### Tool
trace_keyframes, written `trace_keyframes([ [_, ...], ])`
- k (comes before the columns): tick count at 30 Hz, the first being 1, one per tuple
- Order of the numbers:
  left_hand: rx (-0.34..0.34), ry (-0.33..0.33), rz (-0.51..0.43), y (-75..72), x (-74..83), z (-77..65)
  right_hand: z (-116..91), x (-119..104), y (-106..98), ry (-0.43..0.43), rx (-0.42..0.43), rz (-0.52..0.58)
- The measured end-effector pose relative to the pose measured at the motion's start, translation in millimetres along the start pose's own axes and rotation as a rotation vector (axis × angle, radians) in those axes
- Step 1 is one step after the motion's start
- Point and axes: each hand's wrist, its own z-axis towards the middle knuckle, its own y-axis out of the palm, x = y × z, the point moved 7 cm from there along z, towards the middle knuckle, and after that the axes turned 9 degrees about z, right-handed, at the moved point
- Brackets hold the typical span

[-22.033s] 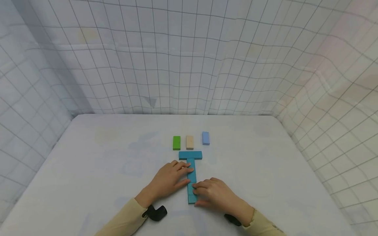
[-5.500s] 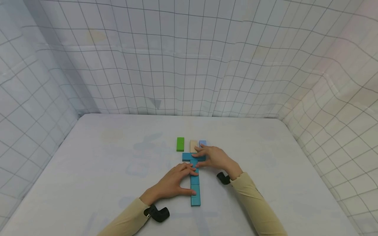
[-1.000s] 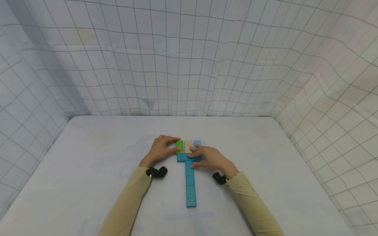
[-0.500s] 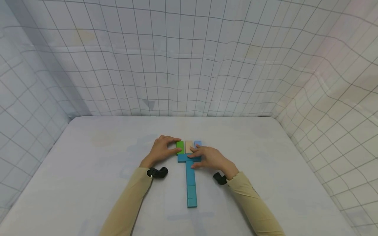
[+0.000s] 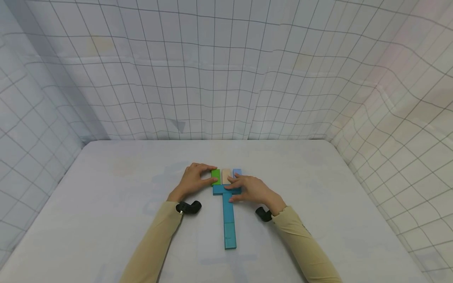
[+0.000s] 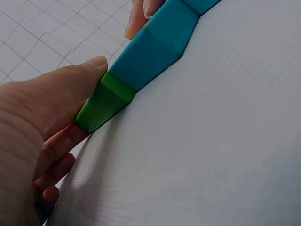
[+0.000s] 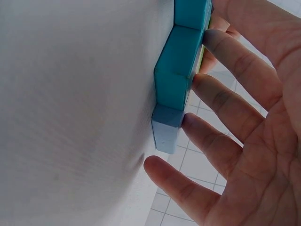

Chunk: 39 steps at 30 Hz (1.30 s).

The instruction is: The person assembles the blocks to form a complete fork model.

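Observation:
My left hand pinches a small green block between thumb and finger. In the left wrist view the green block touches the end of a teal bar. That teal crossbar tops a T whose stem of teal blocks runs toward me. My right hand rests its fingertips on the T and the blocks behind it. Beige and light blue blocks stand beside the green one along the crossbar. The right wrist view shows fairly straight fingers touching the teal and light blue block tops.
A white cloth covers the tabletop. White gridded curtains hang behind it and at both sides. A black wrist device sits on the left wrist, with a similar one on the right.
Green, beige and light blue blocks now meet the crossbar, where earlier they lay apart from it. Both hands have moved from the stem to the top. Over the last second they stay still.

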Motion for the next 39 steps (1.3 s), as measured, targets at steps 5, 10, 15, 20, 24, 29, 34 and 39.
trace_keyframes([
  [5, 0.003, 0.006, 0.010, 0.0, -0.5, -0.2, 1.0, -0.1, 1.1, 0.001, -0.001, 0.000],
  [10, 0.003, 0.001, 0.014, 0.2, -2.1, -0.7, 1.8, -1.3, 1.4, 0.001, -0.002, -0.006],
  [15, 0.011, 0.009, 0.007, -0.1, -1.8, -0.2, 2.9, -0.7, 1.3, -0.003, -0.004, -0.012],
  [20, 0.001, 0.007, 0.006, 3.3, -2.8, 1.0, 1.6, 2.1, 1.8, 0.001, -0.010, 0.000],
  [24, -0.010, 0.008, 0.013, 6.5, -2.6, 1.1, 0.3, 4.0, 2.7, -0.001, -0.011, -0.008],
  [29, -0.019, 0.004, 0.030, 8.7, -3.6, 2.0, 0.8, 1.8, 2.1, -0.034, -0.009, -0.049],
  [34, -0.034, -0.003, 0.040, 8.6, -5.6, 2.5, 4.2, -0.4, 1.5, -0.050, -0.018, -0.098],
  [39, -0.071, -0.004, 0.012, 6.0, -5.3, 3.2, 8.2, -1.2, -0.2, -0.050, -0.028, -0.123],
])
